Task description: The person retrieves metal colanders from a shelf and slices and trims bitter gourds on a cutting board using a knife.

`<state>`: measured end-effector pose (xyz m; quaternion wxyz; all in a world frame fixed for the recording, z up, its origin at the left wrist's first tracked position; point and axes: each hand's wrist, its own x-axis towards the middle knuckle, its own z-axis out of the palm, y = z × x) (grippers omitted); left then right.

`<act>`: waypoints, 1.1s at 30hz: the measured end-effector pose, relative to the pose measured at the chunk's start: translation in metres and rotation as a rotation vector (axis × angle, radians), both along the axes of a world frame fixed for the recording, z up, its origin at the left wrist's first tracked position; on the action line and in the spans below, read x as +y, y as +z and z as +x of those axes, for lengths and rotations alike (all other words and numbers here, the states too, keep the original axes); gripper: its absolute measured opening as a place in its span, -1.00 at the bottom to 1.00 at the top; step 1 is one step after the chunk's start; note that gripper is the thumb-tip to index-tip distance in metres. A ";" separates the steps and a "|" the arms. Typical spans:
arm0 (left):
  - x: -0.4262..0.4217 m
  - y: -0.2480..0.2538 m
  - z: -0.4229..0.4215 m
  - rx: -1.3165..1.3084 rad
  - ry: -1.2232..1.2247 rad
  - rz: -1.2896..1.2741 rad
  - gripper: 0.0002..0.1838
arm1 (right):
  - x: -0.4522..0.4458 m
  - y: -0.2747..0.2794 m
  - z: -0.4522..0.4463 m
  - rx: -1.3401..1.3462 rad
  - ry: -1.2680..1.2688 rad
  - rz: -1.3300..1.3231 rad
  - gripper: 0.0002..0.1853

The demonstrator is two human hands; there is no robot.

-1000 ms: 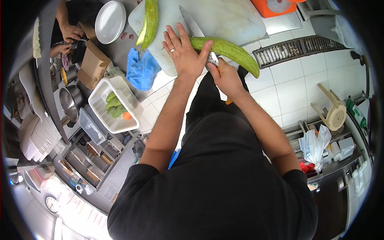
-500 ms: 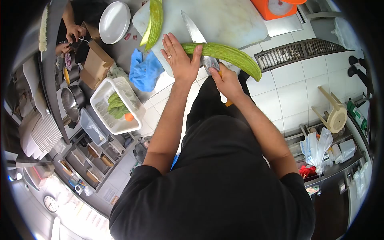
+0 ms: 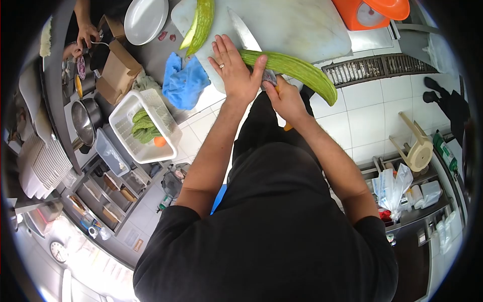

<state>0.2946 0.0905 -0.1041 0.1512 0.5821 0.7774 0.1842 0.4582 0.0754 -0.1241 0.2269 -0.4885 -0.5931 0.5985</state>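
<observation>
A long ridged green cucumber [image 3: 301, 71] lies across the pale cutting board [image 3: 282, 25], its right end hanging past the edge. My left hand [image 3: 237, 75] rests flat over its left end, fingers stretched and the thumb against it. In my right hand [image 3: 289, 100] is a kitchen knife [image 3: 245, 34] with a yellow handle. Its blade passes under the cucumber, the tip showing on the board beyond. At the board's upper left is a cut piece of the same cucumber [image 3: 203, 22], pale flesh showing.
A blue cloth [image 3: 185, 83] and a white basket [image 3: 171, 132] with green vegetables and an orange item sit to the left. An orange scale [image 3: 354, 14] stands at the upper right. Another person's hands [image 3: 86, 38] work at the far upper left, near a cardboard box [image 3: 118, 73].
The camera view has shifted slightly. My hands, the knife and the cucumber keep nearly the same arrangement. More of a person in dark clothing shows at the right edge.
</observation>
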 end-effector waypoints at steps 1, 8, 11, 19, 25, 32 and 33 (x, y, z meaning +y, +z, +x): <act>-0.001 0.000 0.000 -0.012 0.001 0.000 0.26 | -0.001 0.001 0.000 -0.010 0.002 -0.013 -0.64; -0.004 0.007 -0.006 0.039 -0.055 -0.030 0.32 | -0.008 0.006 -0.015 -0.177 0.111 -0.099 -0.62; 0.008 0.041 0.013 0.119 -0.327 -0.094 0.17 | -0.003 0.006 -0.011 -0.184 0.117 -0.018 -0.54; 0.049 0.048 0.062 0.386 -0.808 0.082 -0.72 | -0.004 0.013 -0.005 -0.258 0.245 0.030 -0.40; 0.042 0.091 0.068 0.081 -0.782 -0.073 -0.84 | -0.005 0.047 0.008 -0.439 0.254 0.168 -0.46; 0.027 0.182 0.124 -0.322 -0.830 0.466 -0.89 | -0.006 0.099 -0.009 -0.722 0.462 0.123 -0.63; 0.020 0.201 0.130 -0.349 -0.729 0.575 -0.87 | 0.001 0.108 -0.013 -0.746 0.467 0.141 -0.63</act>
